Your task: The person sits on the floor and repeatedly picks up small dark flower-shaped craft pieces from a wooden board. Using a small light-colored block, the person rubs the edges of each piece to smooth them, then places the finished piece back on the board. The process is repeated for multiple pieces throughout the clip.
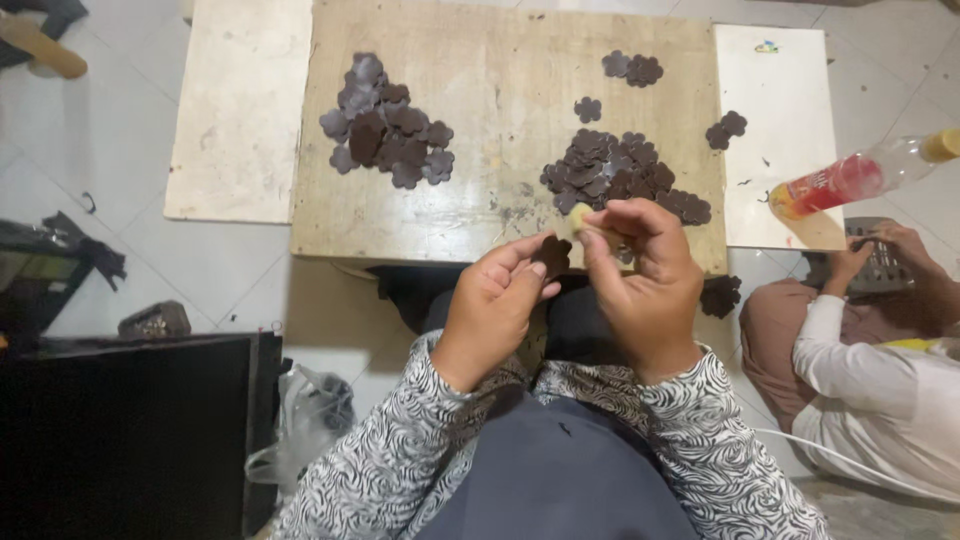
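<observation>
My left hand [497, 296] pinches a dark brown flower-shaped cutout [553, 254] between thumb and fingers, just below the near edge of a low wooden board [480, 210]. My right hand [645, 270] is closed on a small pale yellow piece [581, 217] right beside that cutout. On the board lie two heaps of the same brown flower cutouts, one at the left [385, 128] and one at the right [615, 172], the second just beyond my right hand.
Loose cutouts [631, 67] lie at the board's far edge, and more [726, 129] rest on a white panel [780, 200] at right. A clear bottle of red liquid [850, 179] lies there. Another person [880, 350] sits at right. A black box [130, 430] stands at left.
</observation>
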Motion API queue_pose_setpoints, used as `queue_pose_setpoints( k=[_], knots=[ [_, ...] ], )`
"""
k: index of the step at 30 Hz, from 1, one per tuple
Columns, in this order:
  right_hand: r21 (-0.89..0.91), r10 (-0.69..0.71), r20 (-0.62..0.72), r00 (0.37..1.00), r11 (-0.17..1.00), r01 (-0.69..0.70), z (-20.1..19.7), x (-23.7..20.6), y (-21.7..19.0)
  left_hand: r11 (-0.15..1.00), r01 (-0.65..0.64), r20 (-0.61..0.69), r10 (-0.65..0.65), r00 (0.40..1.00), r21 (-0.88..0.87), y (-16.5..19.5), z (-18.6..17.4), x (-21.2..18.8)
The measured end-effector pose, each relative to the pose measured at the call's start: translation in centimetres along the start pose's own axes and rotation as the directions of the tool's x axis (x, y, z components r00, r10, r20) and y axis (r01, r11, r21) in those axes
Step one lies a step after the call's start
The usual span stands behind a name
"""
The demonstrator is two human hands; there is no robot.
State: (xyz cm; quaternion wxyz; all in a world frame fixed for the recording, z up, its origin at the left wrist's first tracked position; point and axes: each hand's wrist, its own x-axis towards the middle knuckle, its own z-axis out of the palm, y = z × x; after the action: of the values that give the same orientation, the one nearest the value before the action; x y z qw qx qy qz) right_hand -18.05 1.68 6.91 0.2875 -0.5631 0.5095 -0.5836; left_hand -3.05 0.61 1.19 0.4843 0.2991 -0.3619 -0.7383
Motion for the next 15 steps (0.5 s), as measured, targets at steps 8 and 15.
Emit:
queue_pose_setpoints(
  k=[8, 15],
  knots=[
    [-0.269, -0.164, 0.116, 0.980, 0.944, 0.190, 0.2, 1.2, -0.5, 0.998, 0.012, -0.048, -0.015, 0.999, -0.069, 1.3, -0.5, -0.6],
    [-0.397, -0.311, 0.230, 0.922, 0.835, 0.380, 1.8, -1.1, -0.7, 0.946, -0.046, 0.031, 0.059, 0.998, -0.322, 0.8, -1.6, -0.5]
  ],
)
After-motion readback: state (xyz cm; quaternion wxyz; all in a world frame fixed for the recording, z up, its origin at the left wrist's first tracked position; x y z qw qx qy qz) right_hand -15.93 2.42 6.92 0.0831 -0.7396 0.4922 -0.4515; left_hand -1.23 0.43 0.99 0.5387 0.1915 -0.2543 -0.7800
